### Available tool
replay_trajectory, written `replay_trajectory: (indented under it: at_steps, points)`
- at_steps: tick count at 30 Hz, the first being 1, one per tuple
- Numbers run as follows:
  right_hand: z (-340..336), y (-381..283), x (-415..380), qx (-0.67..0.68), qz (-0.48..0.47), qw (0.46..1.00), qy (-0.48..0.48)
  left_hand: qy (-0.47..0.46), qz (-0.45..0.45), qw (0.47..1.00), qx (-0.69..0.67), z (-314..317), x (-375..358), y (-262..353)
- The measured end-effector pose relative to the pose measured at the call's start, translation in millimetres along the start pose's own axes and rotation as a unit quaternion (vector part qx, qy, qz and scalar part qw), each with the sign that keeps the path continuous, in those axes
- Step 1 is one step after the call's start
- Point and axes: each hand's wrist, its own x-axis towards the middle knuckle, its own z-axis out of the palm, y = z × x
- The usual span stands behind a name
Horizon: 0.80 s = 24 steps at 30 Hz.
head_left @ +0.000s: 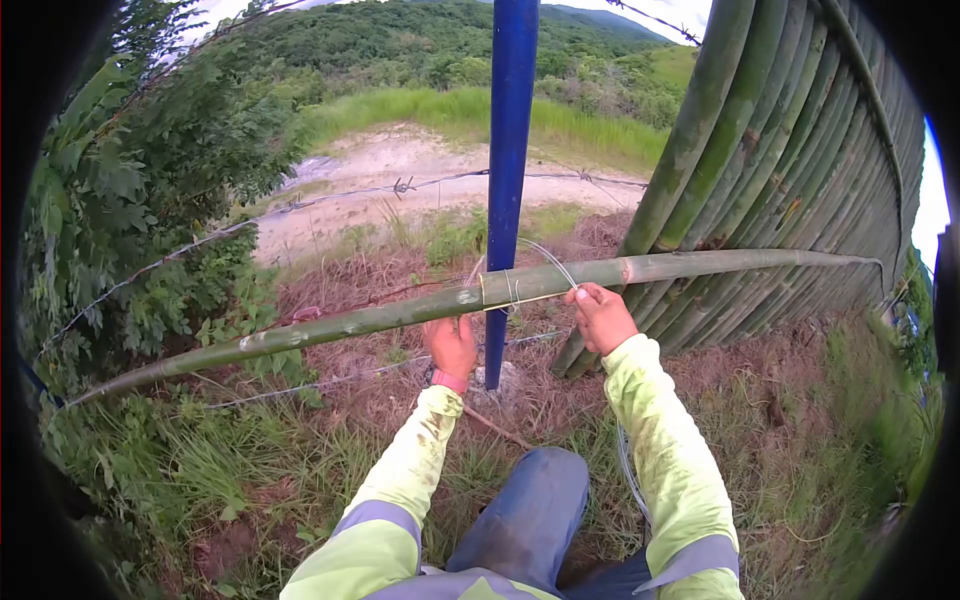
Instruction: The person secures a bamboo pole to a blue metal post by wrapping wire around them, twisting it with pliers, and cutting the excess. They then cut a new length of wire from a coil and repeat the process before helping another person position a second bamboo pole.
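A long green bamboo pole [380, 316] runs crosswise in front of an upright blue metal post [508, 130]. Thin wire [553, 256] loops over the bamboo beside the post, and several turns circle the pole there. My right hand [605, 318] is closed in a pinch on the wire, just below the pole. Under the bamboo, left of the post, my left hand [452, 350] has its fingers curled up against the pole's lower edge. The fingertips are partly hidden, so what they hold cannot be made out.
A fence panel of upright bamboo canes [770, 150] stands on the right. Barbed wire [240, 226] crosses behind the pole. Leafy bushes [170, 170] grow on the left. More wire [630, 465] hangs by my right forearm. Grass and dry litter cover the ground.
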Motion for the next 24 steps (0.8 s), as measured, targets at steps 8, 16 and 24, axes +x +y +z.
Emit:
replay_trajectory:
  at_steps: [8, 16, 24]
  points:
    - [38.7, 35.7, 0.2, 0.122, 0.048, 0.988, -0.081, -0.156, -0.297, 0.835, -0.437, 1.5, -27.5, 76.2]
    - [43.1, 50.7, 12.1, 0.093, 0.002, 0.99, -0.106, -0.204, -0.388, 0.723, -0.534, -13.4, -20.3, 82.7]
    - [38.8, 48.9, 5.5, -0.28, -0.099, 0.951, 0.09, -0.184, -0.424, 0.683, -0.566, -8.1, -21.9, 118.1]
